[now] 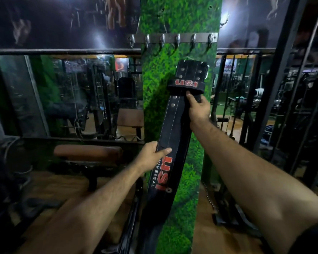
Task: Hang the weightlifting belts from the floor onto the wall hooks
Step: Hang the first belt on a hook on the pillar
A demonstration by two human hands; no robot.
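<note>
Belt (174,129): black, long, held up in front of the green pillar (180,21) — red "USI" lettering on its loop and on its lower stretch; the buckle end is uppermost, just below the hooks and not on any of them; the lower end drops out of view at the bottom.
Right hand (198,109): grasps the belt just under the loop, thumb across the front, fingers wrapped behind.
Left hand (151,156): holds the belt's left edge lower down, thumb laid on the face, fingers curled behind the edge.
Hooks (173,40): a row of metal hooks on a bar across the pillar — all bare.
Bench (88,153): brown padded, to the left, near the floor.
Mirrors (72,92): either side of the pillar, showing gym machines.
</note>
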